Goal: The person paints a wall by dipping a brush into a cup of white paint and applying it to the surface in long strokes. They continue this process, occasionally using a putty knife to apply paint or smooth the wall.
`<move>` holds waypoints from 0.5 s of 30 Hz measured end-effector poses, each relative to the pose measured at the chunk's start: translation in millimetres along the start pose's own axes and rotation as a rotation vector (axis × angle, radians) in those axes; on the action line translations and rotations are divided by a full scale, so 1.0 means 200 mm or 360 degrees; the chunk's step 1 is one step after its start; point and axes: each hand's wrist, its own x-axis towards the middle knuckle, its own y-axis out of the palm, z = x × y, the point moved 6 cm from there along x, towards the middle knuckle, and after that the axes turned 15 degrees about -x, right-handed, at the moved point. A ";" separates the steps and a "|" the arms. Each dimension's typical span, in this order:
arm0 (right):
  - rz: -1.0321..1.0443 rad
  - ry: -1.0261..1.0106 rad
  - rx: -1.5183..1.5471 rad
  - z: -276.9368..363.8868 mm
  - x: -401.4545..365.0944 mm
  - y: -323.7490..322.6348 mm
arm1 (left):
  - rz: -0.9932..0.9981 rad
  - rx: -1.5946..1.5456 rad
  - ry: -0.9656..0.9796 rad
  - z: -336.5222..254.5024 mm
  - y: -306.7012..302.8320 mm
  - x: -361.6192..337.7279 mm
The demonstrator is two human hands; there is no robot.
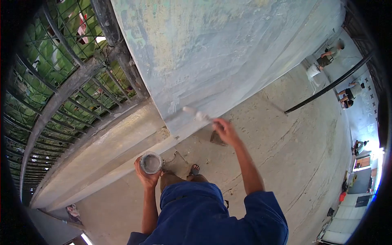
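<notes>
My left hand (147,178) is wrapped round a small round container (151,163) with greyish, wet-looking contents, held over the floor near the low ledge. Stretched out in front, my right hand (225,131) grips the handle of a brush (197,114). The brush is whitish and slightly blurred, and its head is at the lower part of the pale wall (196,53), near the wall's left corner. Whether its tip touches the wall, I cannot tell. Patchy grey, white and yellowish layers cover the wall.
A curved metal fence (61,87) with greenery behind stands left, above a concrete ledge (118,139). A dark pole (326,87) slants at the right. Several people are farther off, one (330,55) beside a white container (313,70). Cracks run across the concrete floor (277,155).
</notes>
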 end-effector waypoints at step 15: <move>-0.1096 0.0226 -0.0212 -0.62 0.02 0.17 | -0.0049 -0.0092 0.0085 -0.14 0.00 0.05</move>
